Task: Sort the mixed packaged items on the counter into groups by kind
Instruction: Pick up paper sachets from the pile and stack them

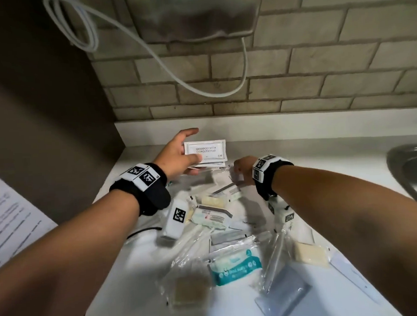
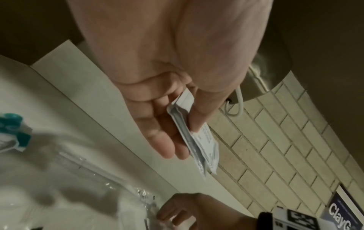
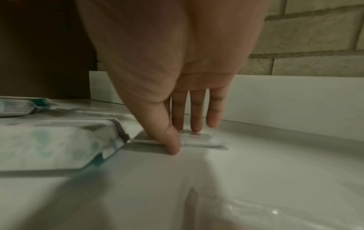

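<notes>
My left hand [image 1: 190, 158] is raised above the back of the white counter [image 1: 323, 156] and grips a small stack of white shampoo sachets [image 1: 206, 150], thumb on top and fingers underneath; the left wrist view shows the stack [image 2: 199, 144] edge-on. My right hand [image 1: 239, 172] reaches down beside it. In the right wrist view its straight fingers [image 3: 197, 123] press on a flat white sachet [image 3: 208, 140] lying on the counter, with the thumb at the sachet's near edge. A mixed pile of packets [image 1: 213, 215] lies below both wrists.
Nearer me lie a teal wipes pack [image 1: 235, 265], a pale soap bar [image 1: 309, 254], a brown soap [image 1: 190, 291], a grey sachet [image 1: 284, 296] and clear-wrapped sticks. A steel sink [image 1: 411, 171] is at the right, a printed sheet [image 1: 10, 216] at the left, a tiled wall behind.
</notes>
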A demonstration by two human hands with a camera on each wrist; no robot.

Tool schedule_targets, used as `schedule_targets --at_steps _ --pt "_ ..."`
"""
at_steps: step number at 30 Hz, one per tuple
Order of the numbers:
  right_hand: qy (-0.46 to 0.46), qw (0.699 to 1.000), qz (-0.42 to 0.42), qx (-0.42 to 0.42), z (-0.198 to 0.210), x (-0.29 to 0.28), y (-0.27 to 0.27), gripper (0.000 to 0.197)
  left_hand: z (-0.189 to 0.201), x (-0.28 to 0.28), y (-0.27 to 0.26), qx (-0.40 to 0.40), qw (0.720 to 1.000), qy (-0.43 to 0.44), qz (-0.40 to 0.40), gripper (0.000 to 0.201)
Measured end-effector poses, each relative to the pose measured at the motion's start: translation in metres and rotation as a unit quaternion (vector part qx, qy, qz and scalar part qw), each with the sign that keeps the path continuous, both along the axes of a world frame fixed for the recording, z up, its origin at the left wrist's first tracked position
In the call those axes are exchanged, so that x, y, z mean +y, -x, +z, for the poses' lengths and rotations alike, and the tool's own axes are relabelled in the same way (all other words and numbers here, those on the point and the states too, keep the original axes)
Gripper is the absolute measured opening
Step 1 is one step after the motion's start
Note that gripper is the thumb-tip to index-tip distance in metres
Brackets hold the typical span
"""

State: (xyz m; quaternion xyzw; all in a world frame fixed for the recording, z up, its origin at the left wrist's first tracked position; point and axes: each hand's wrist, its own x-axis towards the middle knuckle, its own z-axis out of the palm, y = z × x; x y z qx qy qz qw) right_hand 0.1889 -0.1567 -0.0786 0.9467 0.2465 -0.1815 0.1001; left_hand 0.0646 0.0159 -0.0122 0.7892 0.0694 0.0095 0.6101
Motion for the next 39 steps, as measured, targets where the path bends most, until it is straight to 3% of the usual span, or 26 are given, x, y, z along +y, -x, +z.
schedule_targets --at_steps 3,6,11,16,19,25,29,35,39 --pt "-0.018 1.000 0.006 -0.005 -0.002 -0.001 -0.001 0.056 -0.005 -0.007 -0.005 0.021 1.000 0.015 0.002 0.063" --pt "-0.046 0.999 -0.010 0.011 0.004 -0.005 0.003 0.033 -0.009 -0.010 -0.007 0.035 0.999 0.016 -0.003 0.056" --pt "-0.123 0.992 -0.017 0.022 0.021 -0.014 0.012 0.029 -0.010 -0.009 -0.005 0.056 0.998 0.020 0.004 0.046" --pt "-0.143 0.989 -0.026 0.010 0.046 -0.030 0.029 0.020 -0.001 -0.008 0.005 0.027 0.999 -0.017 0.017 0.040" --pt "-0.155 0.987 -0.041 0.022 0.058 -0.040 0.048 0.030 0.004 -0.011 0.012 0.006 0.999 -0.029 0.024 0.036" --pt "-0.125 0.991 -0.004 0.050 0.071 -0.061 0.101 0.034 0.009 -0.022 0.029 -0.017 0.999 -0.041 -0.001 0.034" --pt "-0.089 0.994 -0.006 0.058 0.058 -0.083 0.140 0.035 0.004 -0.042 0.044 -0.014 0.999 -0.037 -0.031 0.036" --pt "-0.108 0.988 -0.005 0.109 0.042 -0.115 0.187 0.039 -0.004 -0.076 0.058 0.006 0.997 -0.029 -0.075 0.038" --pt "-0.086 0.992 0.032 0.092 0.037 -0.127 0.209 0.010 -0.006 -0.095 0.065 0.015 0.994 -0.051 -0.098 0.039"
